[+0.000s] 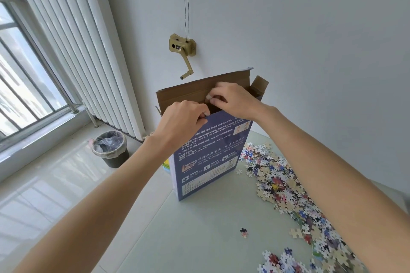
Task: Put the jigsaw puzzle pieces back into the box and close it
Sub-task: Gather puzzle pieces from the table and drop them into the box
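Both hands hold the box point(213, 155): left hand point(182, 122) grips its front edge, right hand point(233, 99) pinches its flap. Light, bendy cardboard; hold the edges. Small, loose pieces point(286, 186) lie below the right hand.

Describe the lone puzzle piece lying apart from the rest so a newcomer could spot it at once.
Start at the tall blue puzzle box standing upright on the pale table. Come toward the camera from its base, left of the big scatter of pieces. The single piece lies there alone on bare tabletop, dark and pinkish, touching nothing.
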